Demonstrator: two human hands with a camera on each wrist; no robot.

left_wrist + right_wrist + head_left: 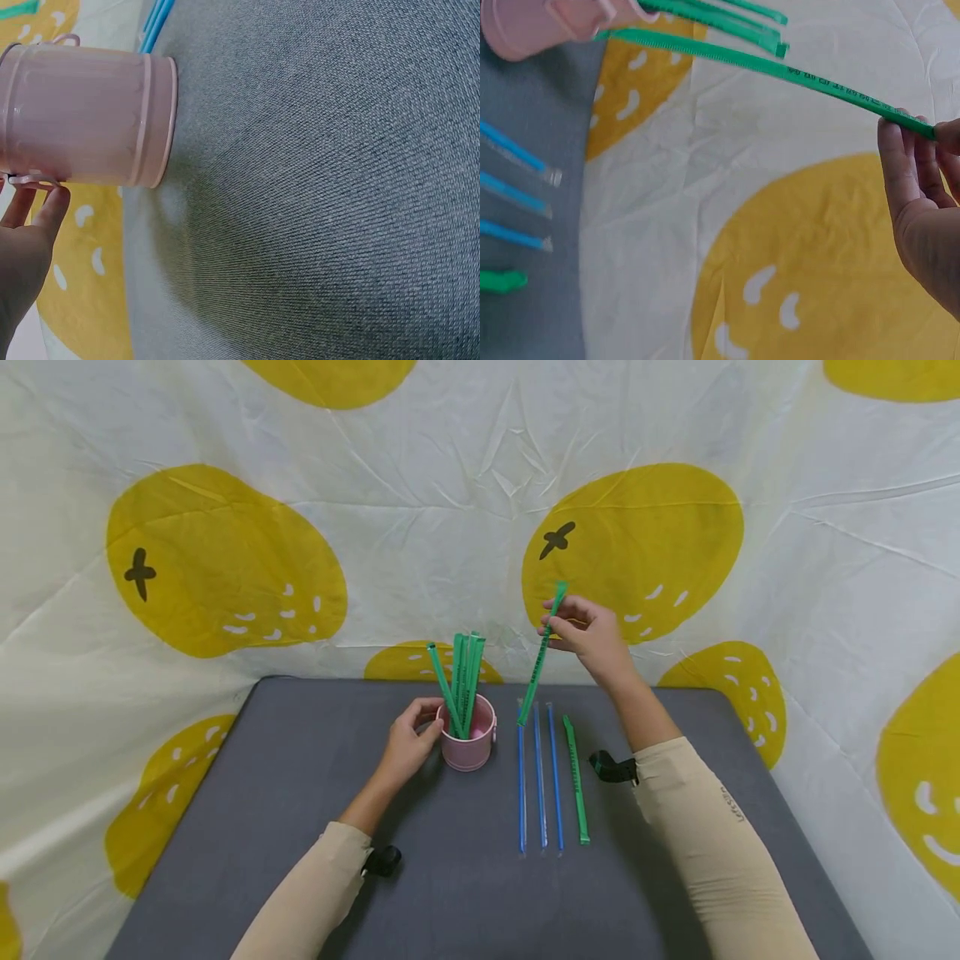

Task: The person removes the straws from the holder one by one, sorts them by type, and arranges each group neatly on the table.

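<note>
A small pink cup (467, 743) (82, 116) stands on the grey mat (300, 827) and holds several green wrapped straws (463, 681). My left hand (408, 743) (26, 247) grips the cup's left side. My right hand (588, 631) (922, 202) is raised to the right of the cup and pinches one green wrapped straw (542, 653) (780, 69) near its top end; the straw hangs tilted, its lower tip near the cup. Three blue straws (538, 785) (514, 195) and one green straw (576, 781) lie side by side on the mat to the right of the cup.
A white cloth with yellow lemon prints (225, 560) hangs behind and around the mat. Dark wrist straps (611, 767) sit on both forearms. Bare mat lies at the front and left.
</note>
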